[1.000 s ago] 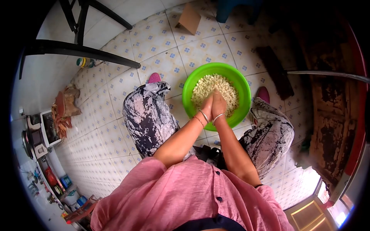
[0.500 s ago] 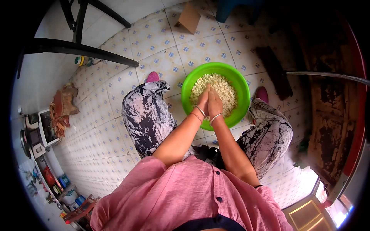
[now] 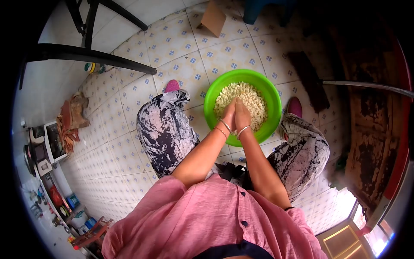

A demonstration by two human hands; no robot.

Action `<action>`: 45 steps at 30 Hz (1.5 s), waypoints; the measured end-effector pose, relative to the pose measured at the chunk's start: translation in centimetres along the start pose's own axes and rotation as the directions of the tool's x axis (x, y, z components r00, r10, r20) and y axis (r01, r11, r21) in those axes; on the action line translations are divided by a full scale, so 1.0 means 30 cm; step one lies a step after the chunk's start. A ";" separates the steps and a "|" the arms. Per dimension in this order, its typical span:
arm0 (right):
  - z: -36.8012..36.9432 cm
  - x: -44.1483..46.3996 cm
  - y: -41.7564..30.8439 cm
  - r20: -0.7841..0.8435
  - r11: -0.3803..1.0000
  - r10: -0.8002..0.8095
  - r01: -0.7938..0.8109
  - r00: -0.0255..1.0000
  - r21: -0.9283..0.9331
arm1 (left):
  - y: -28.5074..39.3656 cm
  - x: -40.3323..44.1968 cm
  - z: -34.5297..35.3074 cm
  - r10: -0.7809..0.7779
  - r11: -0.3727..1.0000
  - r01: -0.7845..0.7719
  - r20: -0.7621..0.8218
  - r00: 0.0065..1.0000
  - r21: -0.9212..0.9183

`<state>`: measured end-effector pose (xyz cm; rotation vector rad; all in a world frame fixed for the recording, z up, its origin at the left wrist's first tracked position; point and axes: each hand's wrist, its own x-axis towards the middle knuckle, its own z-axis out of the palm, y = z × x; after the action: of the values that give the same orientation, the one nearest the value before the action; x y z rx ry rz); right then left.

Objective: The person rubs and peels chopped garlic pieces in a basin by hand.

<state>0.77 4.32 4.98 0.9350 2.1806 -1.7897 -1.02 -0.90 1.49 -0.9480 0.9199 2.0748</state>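
Pink cloth makes up the loose shirt [image 3: 207, 211] nearest the camera, with dark buttons down its front. Beyond it, the knees in black-and-pale patterned trousers [image 3: 161, 129] are spread wide, and both forearms reach forward between them. A silvery bangle [image 3: 226, 126] circles the left wrist, and another bangle [image 3: 243, 131] is on the right.

The left hand [image 3: 229, 114] and right hand [image 3: 242, 115] are pressed together side by side, palms turned inward and fingers pointing away from the body — their tips down at the pale pieces [image 3: 255, 103]. The fingers look fairly straight and close together; whether any pieces are caught between the palms, I cannot tell. Those small, cream-coloured pieces are heaped in a bright green basin [image 3: 210, 113], which sits on the floor [image 3: 177, 39] between the feet. The floor has pale tiles with little blue motifs. A pink shoe [image 3: 172, 86] shows left of the basin, and a darker pink shoe [image 3: 295, 106] to its right.

Further right lies a dark brush head [image 3: 308, 82] with a long metal handle [image 3: 366, 84], near some worn brown wood [image 3: 368, 146]. Black legs [image 3: 99, 60] of some stand or table angle in from the upper left. Farthest ahead, a folded piece of cardboard [image 3: 212, 19] rests on the tiles — with the blue legs of a stool [image 3: 251, 13], mostly in shadow, just to its right.
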 end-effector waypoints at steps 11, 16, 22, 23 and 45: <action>-0.020 0.186 0.196 -0.033 0.911 0.263 -0.237 0.964 0.337 | -0.066 -0.108 0.077 0.069 0.986 -0.072 0.025 0.997 0.148; -0.027 0.029 0.013 0.001 0.992 0.112 -0.112 0.994 0.066 | -0.038 -0.030 0.005 -0.071 0.997 0.071 0.044 0.997 0.012; 0.000 0.026 0.073 0.044 0.974 0.037 -0.046 0.998 0.222 | 0.038 -0.056 0.054 -0.160 0.985 0.165 -0.078 0.984 0.053; 0.000 0.060 0.093 0.058 0.977 0.025 -0.037 0.998 0.211 | 0.002 -0.006 0.025 -0.055 0.993 0.056 -0.008 0.998 0.101; -0.134 0.541 0.304 0.197 0.772 0.583 -0.613 0.788 0.167 | 0.154 0.381 -0.114 0.101 0.719 0.111 -0.261 0.960 0.686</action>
<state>-5.91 14.60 -9.60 1.3276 1.3751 -1.7100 -9.34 -2.92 -8.00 -0.8134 1.6917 1.3802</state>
